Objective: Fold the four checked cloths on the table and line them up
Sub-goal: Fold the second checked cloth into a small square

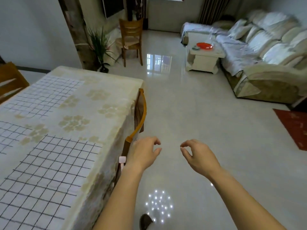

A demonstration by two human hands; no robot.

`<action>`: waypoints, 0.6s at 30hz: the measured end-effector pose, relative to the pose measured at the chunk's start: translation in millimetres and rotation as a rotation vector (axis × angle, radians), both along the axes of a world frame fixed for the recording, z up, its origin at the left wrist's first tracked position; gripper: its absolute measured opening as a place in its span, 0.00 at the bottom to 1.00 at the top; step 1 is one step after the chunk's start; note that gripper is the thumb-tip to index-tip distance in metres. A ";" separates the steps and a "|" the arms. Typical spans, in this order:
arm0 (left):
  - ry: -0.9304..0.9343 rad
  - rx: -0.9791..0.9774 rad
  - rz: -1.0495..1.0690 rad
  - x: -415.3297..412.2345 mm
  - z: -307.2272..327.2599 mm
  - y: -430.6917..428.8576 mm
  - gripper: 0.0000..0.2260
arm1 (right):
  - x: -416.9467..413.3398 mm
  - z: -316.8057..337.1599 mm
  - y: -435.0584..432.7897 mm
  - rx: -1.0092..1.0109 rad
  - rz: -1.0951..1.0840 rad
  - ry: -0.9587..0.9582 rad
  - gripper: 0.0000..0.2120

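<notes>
Left hand (142, 151) and right hand (197, 153) both off the counter (106, 90), hovering over the floor (191, 105) past its right edge. Left grip: fingers loosely curled, half open, holding nothing, just in front of the top rail of the chair (140, 117) tucked at that edge; cannot tell if it touches. Right grip: thumb and forefinger curved toward each other with a gap, empty, touching nothing

No readable writing or labels anywhere

Checked cloths: three in view, all lying flat and unfolded on the flowered counter cover. Near cloth (43, 176) covers the near-left area, dark grid. Middle cloth (8, 135) is cut off by the left edge. Far cloth (48, 93) lies toward the far-left corner, fainter grid
</notes>
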State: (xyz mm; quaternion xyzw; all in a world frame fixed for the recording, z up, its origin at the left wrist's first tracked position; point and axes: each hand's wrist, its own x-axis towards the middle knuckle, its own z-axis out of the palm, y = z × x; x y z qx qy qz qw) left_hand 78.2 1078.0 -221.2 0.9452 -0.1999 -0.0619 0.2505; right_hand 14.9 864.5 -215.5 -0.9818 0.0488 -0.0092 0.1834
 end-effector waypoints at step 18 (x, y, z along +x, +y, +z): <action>0.071 0.086 0.221 257.7 0.8 -32.1 0.04 | 317.5 -18.2 -49.6 -0.072 0.174 0.053 0.14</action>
